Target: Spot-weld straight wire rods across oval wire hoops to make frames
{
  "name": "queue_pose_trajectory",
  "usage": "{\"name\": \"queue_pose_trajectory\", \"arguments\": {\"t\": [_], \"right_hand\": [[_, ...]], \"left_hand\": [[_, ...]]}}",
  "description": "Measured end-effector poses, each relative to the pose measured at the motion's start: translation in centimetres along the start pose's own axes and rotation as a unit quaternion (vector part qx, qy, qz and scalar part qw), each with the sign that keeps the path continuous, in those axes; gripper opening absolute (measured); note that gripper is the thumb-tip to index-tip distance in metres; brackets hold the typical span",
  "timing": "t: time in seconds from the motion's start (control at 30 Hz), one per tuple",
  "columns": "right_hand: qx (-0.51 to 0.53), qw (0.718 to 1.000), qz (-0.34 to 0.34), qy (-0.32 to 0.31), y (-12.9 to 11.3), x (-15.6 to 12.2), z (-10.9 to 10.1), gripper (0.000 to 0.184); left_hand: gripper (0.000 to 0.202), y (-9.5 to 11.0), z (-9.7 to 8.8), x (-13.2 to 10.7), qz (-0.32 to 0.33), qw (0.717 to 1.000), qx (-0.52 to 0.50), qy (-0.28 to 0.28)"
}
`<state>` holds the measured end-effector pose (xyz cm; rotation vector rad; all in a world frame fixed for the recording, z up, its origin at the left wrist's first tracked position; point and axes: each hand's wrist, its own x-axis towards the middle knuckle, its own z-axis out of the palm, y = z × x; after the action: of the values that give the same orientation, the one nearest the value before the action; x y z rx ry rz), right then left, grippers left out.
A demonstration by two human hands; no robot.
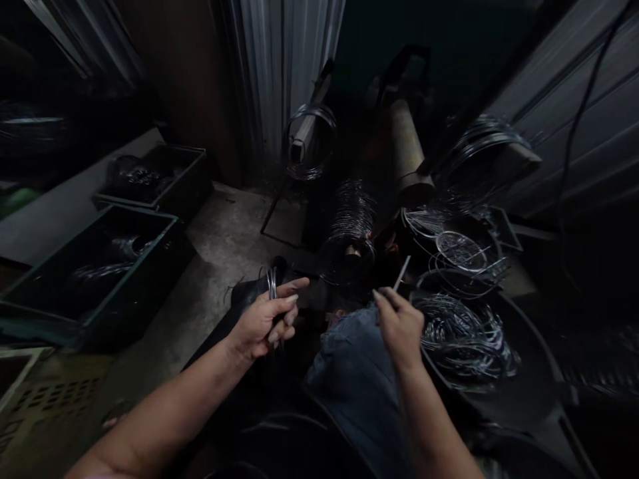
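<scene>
My left hand (267, 319) is closed round a small bundle of metal rings (271, 283), whose tops stick up above the fingers while the index finger points out to the right. In my right hand (399, 326) a thin, light-coloured rod (402, 273) is pinched, its free end pointing up and away. The right hand hovers by my blue-clad knee (354, 359). Just beyond both hands lies a spring-like stack of wire rings (352, 209) on a dark support. Right of my right hand, a round dark pan (534, 386) holds a tangled heap of wire rings (466, 339).
Two green-edged bins (127, 213) with metal pieces stand at left, above a yellow perforated crate (54, 406). Ahead, a wire coil (309, 143) hangs on a bar. A thick tube (407, 146) juts out near another hanging coil (492, 146). A second container of wire (459, 249) sits at right.
</scene>
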<state>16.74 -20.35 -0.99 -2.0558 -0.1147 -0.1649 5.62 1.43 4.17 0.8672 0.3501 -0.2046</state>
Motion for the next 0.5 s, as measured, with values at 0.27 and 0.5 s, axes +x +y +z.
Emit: {"name": "queue_pose_trajectory", "arguments": {"t": [0.27, 0.5], "right_hand": [[0.131, 0.938, 0.093, -0.307, -1.4, -6.0, 7.1, 0.033], [0.18, 0.947, 0.129, -0.232, -0.8, -5.2, 3.3, 0.035]], "left_hand": [[0.037, -0.8, 1.1, -1.1, -0.017, 0.984, -0.104, -0.145], [0.042, -0.9, -0.1, -0.7, -0.01, 0.998, -0.054, -0.015]]}}
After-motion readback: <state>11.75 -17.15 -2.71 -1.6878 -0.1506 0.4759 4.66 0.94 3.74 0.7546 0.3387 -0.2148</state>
